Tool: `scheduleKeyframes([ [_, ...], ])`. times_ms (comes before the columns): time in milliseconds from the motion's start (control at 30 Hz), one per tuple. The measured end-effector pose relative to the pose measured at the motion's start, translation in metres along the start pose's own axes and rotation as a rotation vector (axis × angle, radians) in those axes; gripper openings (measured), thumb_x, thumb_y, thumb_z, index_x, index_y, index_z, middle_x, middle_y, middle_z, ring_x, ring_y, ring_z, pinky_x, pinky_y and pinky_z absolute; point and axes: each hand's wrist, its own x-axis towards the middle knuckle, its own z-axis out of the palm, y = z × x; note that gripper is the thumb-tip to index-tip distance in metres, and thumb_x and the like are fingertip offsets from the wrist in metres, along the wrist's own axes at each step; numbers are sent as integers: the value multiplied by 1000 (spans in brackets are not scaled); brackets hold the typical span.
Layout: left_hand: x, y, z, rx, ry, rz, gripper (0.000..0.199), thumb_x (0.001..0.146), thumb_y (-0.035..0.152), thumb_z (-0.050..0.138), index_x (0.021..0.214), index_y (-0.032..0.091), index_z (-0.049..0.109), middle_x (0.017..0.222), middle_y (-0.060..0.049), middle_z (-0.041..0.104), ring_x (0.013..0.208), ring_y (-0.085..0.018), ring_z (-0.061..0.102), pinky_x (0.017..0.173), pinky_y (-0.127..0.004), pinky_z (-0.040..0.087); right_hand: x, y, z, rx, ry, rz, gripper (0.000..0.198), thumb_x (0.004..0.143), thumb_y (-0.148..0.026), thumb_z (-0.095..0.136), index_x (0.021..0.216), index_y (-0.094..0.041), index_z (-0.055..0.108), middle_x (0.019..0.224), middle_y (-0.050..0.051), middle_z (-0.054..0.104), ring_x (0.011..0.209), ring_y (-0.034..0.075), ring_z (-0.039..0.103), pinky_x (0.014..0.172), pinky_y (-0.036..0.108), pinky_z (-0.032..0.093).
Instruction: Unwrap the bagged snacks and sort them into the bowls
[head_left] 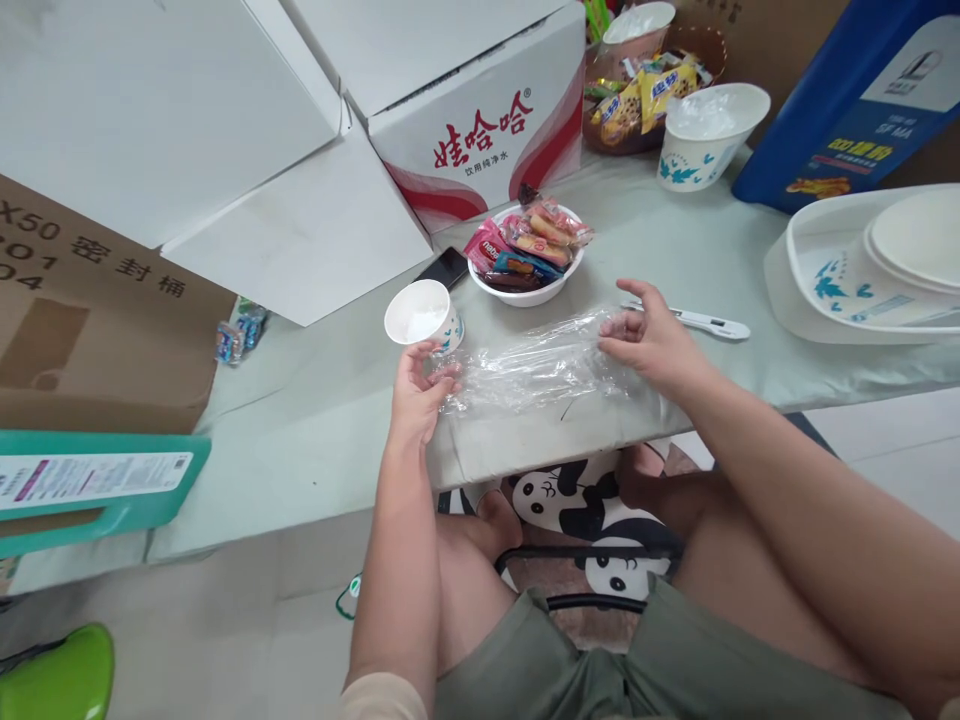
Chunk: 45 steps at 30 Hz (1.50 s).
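Note:
A crinkled sheet of clear plastic film point(525, 370) stretches between my two hands, low over the table's front edge. My left hand point(416, 395) pinches its left end, thumb and fingers closed. At the other end, my right hand point(652, 340) grips the film between thumb and fingers, with the index finger raised. Just behind my left hand stands a white paper cup point(420, 312) with a blue leaf print. Beyond the film is a white bowl point(525, 296) of wrapped snacks point(532, 245). A slim white stick-like tool point(709, 322) lies right of my right hand.
White cartons point(480, 150) and a brown box point(97, 320) crowd the back and left. A dark phone point(444, 268) lies behind the cup. To the right are a plastic-lined paper cup point(709, 140), a blue container point(847, 100) and a white tub point(787, 260) holding paper cups.

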Motion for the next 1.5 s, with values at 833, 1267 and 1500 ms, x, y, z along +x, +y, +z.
scheduleKeyframes([
  [833, -10, 5, 0, 139, -76, -315, 42, 68, 43, 85, 94, 21, 60, 57, 6, 61, 40, -7, 51, 36, -14, 34, -14, -27, 13, -53, -198, 225, 13, 82, -30, 65, 85, -26, 53, 62, -3, 66, 47, 13, 53, 48, 25, 41],
  [1267, -7, -8, -6, 402, 94, 370, 49, 69, 43, 81, 107, 26, 55, 116, -7, 63, 98, -18, 66, 70, -26, 54, -12, -24, 3, -167, -61, 190, 9, 89, -25, 57, 93, -21, 65, 52, -6, 50, 43, 9, 41, 41, 20, 31],
  [1500, -9, -15, 5, 985, -203, 509, 24, 76, 23, 74, 99, 22, 68, 108, -7, 70, 109, -26, 63, 100, -43, 49, -18, -29, 1, -228, -43, 215, 7, 88, -27, 63, 92, -22, 64, 51, -7, 50, 42, 8, 40, 42, 20, 30],
])
